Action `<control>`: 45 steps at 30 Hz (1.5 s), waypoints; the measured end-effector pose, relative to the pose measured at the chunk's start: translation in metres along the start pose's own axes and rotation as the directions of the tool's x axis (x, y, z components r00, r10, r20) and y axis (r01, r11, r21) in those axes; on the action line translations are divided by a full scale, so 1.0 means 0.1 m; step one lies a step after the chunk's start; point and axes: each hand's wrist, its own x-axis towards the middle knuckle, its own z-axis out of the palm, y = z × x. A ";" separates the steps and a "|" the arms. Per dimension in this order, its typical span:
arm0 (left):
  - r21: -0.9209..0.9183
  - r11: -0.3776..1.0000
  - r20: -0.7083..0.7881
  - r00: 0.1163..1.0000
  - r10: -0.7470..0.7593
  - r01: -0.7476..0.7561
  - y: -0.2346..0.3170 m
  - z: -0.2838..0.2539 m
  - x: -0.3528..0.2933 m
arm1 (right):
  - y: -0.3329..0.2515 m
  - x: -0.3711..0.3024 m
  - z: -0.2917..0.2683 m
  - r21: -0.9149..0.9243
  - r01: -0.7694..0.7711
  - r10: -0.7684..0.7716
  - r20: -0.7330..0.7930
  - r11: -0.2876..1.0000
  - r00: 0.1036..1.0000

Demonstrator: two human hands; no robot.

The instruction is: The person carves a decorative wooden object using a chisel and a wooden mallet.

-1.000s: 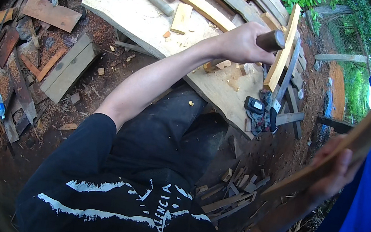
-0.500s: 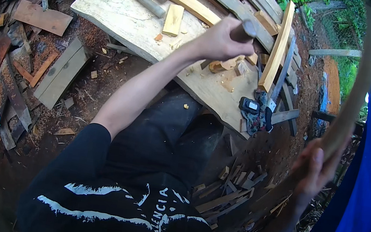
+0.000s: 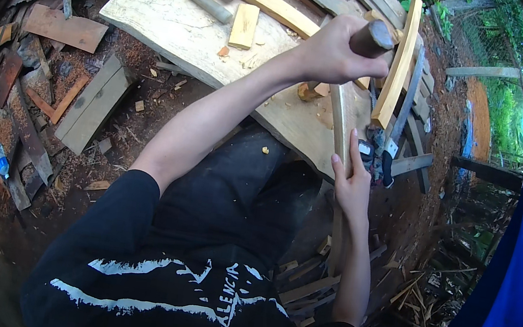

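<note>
My left hand [image 3: 336,49] is closed round a dark wooden tool handle [image 3: 371,39] above the pale slab bench [image 3: 190,51]. The handle's butt points up, and the tool's working end is hidden below my fist. My right hand [image 3: 354,185] holds a long wooden strip [image 3: 341,118], fingers and thumb along its sides. The strip's upper end lies just below my left hand, over the bench; its lower end hangs past the edge. Under my left wrist sits a small wood block [image 3: 311,92], partly covered.
A wooden-handled chisel [image 3: 207,5], a short yellow block [image 3: 244,25] and a long beam [image 3: 397,69] lie on the bench. A dark power tool or battery [image 3: 365,149] rests at its right corner. Scrap boards [image 3: 96,105], shavings and a plastic bottle [image 3: 0,160] litter the ground.
My right hand has brought the strip from high on the right down and left to the bench edge. My left hand has shifted slightly right with the tool handle.
</note>
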 end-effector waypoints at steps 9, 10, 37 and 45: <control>0.101 0.994 0.001 0.999 0.034 -0.033 -0.18 0.14 0.00 | 0.13 0.03 0.09 0.093 0.068 -0.067 -0.020 0.993 0.998; 0.157 0.987 0.025 0.999 0.044 -0.047 -0.19 0.15 0.00 | 0.12 0.04 0.08 0.118 0.032 -0.033 0.009 0.993 0.999; 0.145 0.976 -0.037 0.987 -0.158 0.161 -0.60 0.12 -0.15 | -0.95 -0.16 -1.72 -0.095 0.374 -0.385 -0.291 0.923 0.876; 0.031 0.986 -0.105 0.981 -0.160 0.164 -0.62 -0.04 -0.19 | -1.17 -0.24 -1.56 0.148 0.416 -0.273 -0.555 0.897 0.786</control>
